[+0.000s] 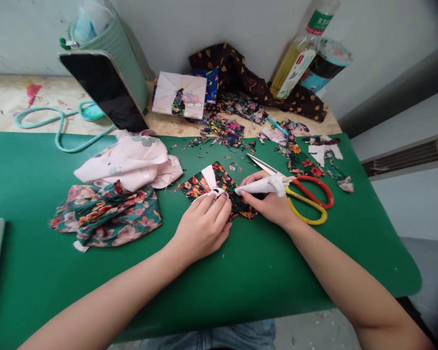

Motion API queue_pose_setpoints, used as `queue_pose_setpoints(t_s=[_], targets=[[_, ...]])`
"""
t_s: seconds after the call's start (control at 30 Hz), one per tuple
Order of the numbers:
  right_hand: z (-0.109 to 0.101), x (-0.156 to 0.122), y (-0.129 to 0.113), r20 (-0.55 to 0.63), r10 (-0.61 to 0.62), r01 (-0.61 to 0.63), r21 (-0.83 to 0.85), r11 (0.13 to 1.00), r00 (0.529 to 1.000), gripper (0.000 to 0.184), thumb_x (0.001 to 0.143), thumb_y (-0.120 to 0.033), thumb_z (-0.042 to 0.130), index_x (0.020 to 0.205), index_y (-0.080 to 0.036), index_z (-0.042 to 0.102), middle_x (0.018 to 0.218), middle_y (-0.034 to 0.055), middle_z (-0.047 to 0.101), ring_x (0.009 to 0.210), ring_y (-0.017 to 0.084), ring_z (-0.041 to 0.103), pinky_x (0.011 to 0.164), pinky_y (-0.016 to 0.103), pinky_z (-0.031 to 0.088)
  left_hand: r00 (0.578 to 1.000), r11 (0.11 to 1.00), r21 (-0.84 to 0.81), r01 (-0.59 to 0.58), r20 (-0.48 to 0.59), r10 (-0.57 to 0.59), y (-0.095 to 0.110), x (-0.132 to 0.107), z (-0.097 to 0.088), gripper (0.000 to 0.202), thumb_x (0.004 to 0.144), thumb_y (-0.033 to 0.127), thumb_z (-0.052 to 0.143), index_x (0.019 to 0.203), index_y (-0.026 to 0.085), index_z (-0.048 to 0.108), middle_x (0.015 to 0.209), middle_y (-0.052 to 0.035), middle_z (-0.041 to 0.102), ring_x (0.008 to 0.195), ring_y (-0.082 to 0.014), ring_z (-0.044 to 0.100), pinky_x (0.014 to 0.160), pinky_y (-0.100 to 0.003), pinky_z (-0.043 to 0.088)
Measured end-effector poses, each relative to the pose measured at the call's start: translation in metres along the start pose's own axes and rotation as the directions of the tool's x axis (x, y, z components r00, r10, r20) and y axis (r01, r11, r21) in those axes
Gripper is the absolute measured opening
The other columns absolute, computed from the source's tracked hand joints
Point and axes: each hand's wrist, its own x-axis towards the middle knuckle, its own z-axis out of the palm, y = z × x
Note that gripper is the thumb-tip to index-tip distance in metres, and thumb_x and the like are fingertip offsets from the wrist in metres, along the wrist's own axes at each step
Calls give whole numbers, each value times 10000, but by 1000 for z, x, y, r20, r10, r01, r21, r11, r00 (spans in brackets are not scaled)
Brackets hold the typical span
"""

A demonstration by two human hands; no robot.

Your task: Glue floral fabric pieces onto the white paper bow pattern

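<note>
My left hand (pixel 204 223) rests on the green mat (pixel 211 272) with its fingers curled together, pinching the white edge of a dark floral fabric piece (pixel 219 187). My right hand (pixel 268 201) is closed round a thin tool wrapped in white cloth (pixel 263 185), whose tip points left at the spot my left fingers pinch. Red and yellow scissors (pixel 306 197) lie just right of my right hand, blades pointing up-left.
A pink cloth (pixel 131 163) and a green floral cloth (pixel 107 214) lie to the left. A phone (pixel 104 90) leans on a green container. Fabric scraps (pixel 226 129), a brown cloth (pixel 241 73) and an oil bottle (pixel 302 48) sit at the back.
</note>
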Motion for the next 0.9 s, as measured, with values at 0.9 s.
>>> queue_pose_setpoints(t_s=[0.9], targets=[[-6, -2, 3, 50, 64, -64, 16, 998, 997, 184, 799, -315, 722, 859, -222, 576, 842, 33, 678, 801, 197, 659, 751, 361, 543, 1000, 1000, 0, 4, 8, -4, -1, 1, 0, 409, 885, 287, 548, 1213, 46, 598, 1226, -159, 662, 1095, -306, 585, 928, -430, 511]])
